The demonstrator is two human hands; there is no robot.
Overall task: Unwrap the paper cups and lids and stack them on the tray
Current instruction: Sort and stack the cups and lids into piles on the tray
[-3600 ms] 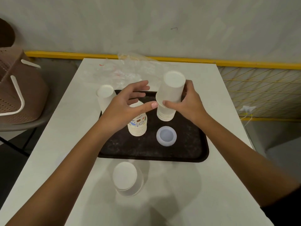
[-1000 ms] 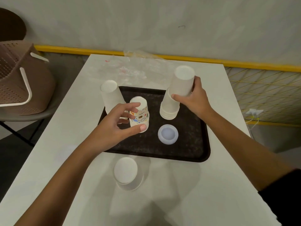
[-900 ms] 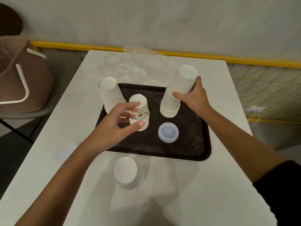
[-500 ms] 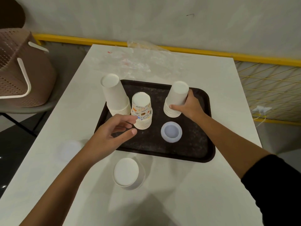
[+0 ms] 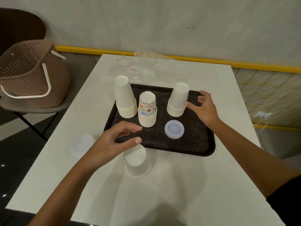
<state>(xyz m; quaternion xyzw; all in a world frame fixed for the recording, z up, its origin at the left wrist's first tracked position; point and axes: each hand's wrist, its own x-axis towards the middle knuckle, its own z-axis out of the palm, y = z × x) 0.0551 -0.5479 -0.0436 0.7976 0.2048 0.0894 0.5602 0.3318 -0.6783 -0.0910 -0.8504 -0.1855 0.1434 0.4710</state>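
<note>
Wrapped cup stack [image 5: 136,158] stands on table [image 5: 179,185], just near of tray [image 5: 195,144]. Left hand [image 5: 114,142] hovers over tray's near edge, fingers loosely spread, holding nothing; drawn back from printed cup stack [image 5: 147,110]. Lids [image 5: 174,129] on tray, near right. Right hand [image 5: 205,106] now spread, thumb against right white stack [image 5: 178,100]; earlier grip released. Left white stack [image 5: 125,98] far left on tray.

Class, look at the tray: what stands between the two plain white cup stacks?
In the head view, the printed cup stack stands between the left white stack and the right white stack.
</note>
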